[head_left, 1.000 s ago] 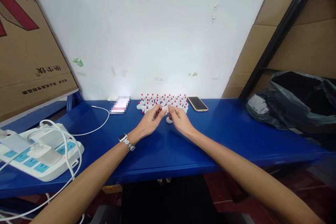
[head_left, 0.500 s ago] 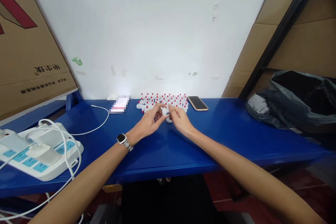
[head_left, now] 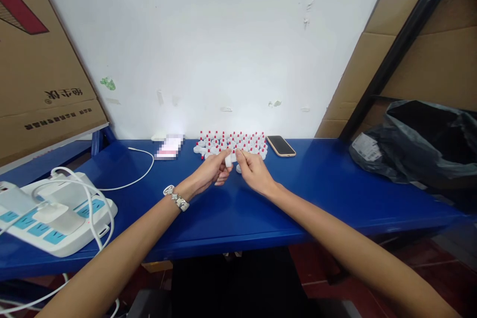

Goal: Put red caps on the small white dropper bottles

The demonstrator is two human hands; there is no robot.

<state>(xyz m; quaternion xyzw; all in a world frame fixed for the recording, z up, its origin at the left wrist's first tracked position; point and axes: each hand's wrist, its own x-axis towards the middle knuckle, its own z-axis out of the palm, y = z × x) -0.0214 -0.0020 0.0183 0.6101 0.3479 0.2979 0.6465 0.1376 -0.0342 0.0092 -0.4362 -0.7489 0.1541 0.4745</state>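
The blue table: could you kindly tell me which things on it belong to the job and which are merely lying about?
Seemingly in use:
White plastic piece in the left hand
Cluster of red-tipped white plastic pieces
Round white piece near the right hand

Apparently just lying about:
Dark-screened smartphone in a tan case
White power strip with blue sockets
Dark grey plastic bag

A hand could slide between the smartphone [head_left: 281,146] and dark plastic bag [head_left: 395,141], but red-tipped white bottles [head_left: 231,142] block the way to the wall [head_left: 231,49]
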